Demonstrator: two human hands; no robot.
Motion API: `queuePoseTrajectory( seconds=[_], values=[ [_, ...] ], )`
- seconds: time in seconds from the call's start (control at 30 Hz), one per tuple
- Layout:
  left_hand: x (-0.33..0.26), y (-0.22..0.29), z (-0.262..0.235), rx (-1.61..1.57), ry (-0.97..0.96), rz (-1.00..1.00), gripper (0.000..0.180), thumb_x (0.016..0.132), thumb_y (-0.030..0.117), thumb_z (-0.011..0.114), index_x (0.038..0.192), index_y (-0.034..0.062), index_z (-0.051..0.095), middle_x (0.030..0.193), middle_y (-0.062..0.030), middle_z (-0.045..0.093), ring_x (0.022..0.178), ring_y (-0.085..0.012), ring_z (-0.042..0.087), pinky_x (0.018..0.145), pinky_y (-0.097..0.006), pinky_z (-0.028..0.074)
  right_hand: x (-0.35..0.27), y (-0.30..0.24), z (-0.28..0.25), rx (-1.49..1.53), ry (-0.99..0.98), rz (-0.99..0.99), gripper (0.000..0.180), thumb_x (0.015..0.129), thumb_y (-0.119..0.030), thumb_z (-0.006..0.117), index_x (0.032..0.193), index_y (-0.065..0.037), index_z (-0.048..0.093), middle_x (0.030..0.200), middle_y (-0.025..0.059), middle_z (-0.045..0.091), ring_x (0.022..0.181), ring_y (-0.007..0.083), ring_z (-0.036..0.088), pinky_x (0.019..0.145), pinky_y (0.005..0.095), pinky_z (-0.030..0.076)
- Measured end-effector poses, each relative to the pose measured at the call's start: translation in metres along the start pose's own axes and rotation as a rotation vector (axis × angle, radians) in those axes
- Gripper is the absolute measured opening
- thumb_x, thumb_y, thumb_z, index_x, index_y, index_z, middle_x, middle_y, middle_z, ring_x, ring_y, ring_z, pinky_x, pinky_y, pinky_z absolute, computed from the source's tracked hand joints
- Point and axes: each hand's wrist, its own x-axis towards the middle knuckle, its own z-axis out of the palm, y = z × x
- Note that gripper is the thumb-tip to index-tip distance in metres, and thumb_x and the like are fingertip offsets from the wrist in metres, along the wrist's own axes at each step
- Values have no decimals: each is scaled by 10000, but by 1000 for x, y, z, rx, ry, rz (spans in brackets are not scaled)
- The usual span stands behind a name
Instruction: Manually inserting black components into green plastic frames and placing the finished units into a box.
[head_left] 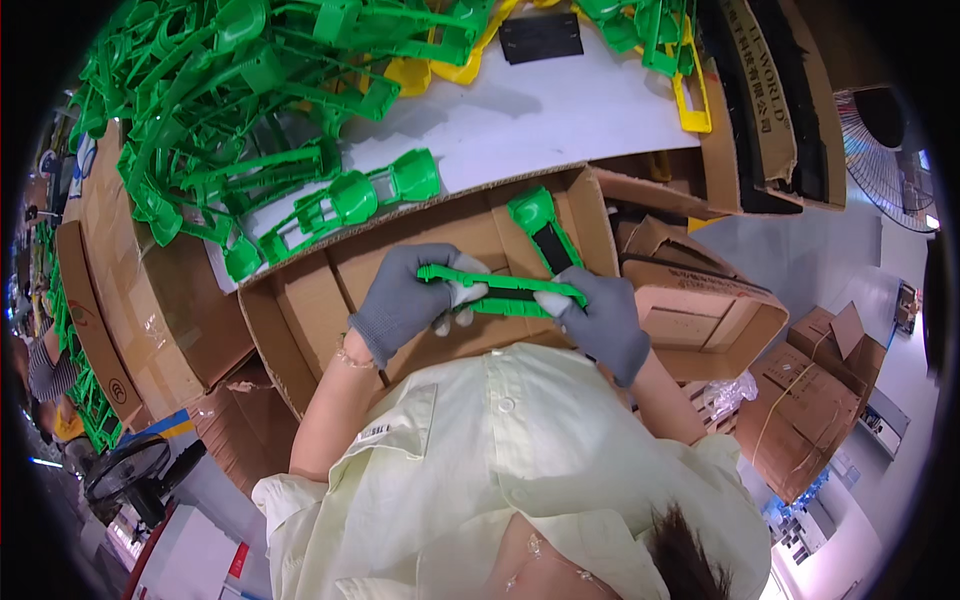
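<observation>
Between my two gloved hands is a long green plastic frame part (505,291) with a dark strip along its middle. My left hand (420,295) closes on its left end, fingers and thumb wrapped about it. At the other end my right hand (596,312) pinches it. Both gloves are grey with pale fingertips. The part hangs over an open cardboard box (310,305). In that box, just beyond my right hand, lies another green part (545,228) with a black insert.
Beyond the box, a white tabletop (480,130) bears a tangled heap of green plastic parts (250,90). Yellow parts (430,75) and a black flat piece (541,38) lie there too. Cardboard boxes (700,310) stand at right, a large carton (150,300) at left.
</observation>
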Motion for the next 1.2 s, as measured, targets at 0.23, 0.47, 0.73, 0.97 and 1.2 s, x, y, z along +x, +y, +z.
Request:
queuePoseTrajectory(
  seconds=[0.23,0.47,0.73,0.97,1.2],
  values=[
    [32,-6,-25,325,-183,-192,176,811,144,657,941,34,616,747,-89,648,585,-145,628,453,-267,458,119,-9,-81,-212,156,-455,426,827,-248,636,1216,-97,554,1154,96,585,1027,210,586,872,306,465],
    [46,-22,29,1191,438,169,322,748,299,691,896,60,534,813,-164,611,736,-297,638,618,-420,509,245,10,-68,-671,423,-790,508,852,-257,575,1322,-117,442,1336,121,466,1273,340,375,1025,426,350],
    [-14,-2,-12,976,701,797,245,757,130,650,995,129,588,943,-73,621,773,-263,616,666,-363,507,191,-9,-41,-678,328,-723,515,819,-290,618,1285,-109,495,1269,145,508,1186,319,462,983,396,391],
    [-42,8,-120,1406,901,597,373,698,101,695,1058,171,625,1013,-3,623,967,-256,552,710,-350,512,168,-15,-58,-282,272,-571,484,786,-254,667,1234,-109,555,1318,107,477,1217,269,451,1017,357,369],
    [-3,22,-94,1514,507,540,547,662,110,717,1177,178,547,1064,-23,585,970,-257,556,719,-368,514,168,-19,-74,-450,277,-596,411,747,-182,699,1146,-130,613,1140,100,537,1096,271,506,938,348,417]
  ],
)
